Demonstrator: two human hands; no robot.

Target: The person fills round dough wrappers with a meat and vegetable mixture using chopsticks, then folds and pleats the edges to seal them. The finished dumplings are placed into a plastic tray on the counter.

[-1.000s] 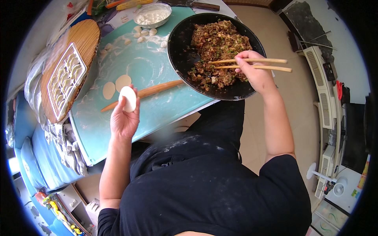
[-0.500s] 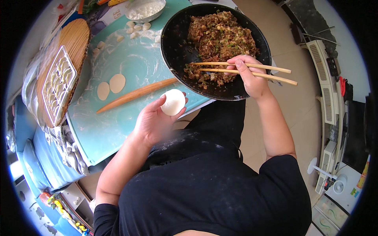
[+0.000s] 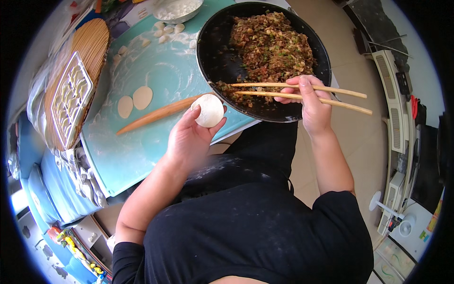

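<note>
A round white dumpling wrapper (image 3: 209, 110) rests in my left hand (image 3: 188, 137), its fingers curled around the rim, close to the near edge of the wok. My right hand (image 3: 309, 101) grips a pair of wooden chopsticks (image 3: 336, 94) over the wok's near right side. Their tips reach into the chopped filling near the wok's left inner wall. The black wok (image 3: 215, 52) holds a large mound of brown filling (image 3: 272, 45) flecked with green. Beside my left hand lies a tapered wooden rolling pin (image 3: 151, 115), partly hidden behind the wrapper.
Two flat wrappers (image 3: 142, 97) and several small dough pieces (image 3: 169, 29) lie on the floured turquoise mat (image 3: 137, 151). A bowl of flour (image 3: 176, 19) stands at the back. On the left, a woven round tray (image 3: 97, 42) bears a white tray of formed dumplings (image 3: 73, 97).
The chopsticks and my right hand have moved slightly right and nearer, the tips now at filling by the wok's left side. My left hand has risen a little with the wrapper.
</note>
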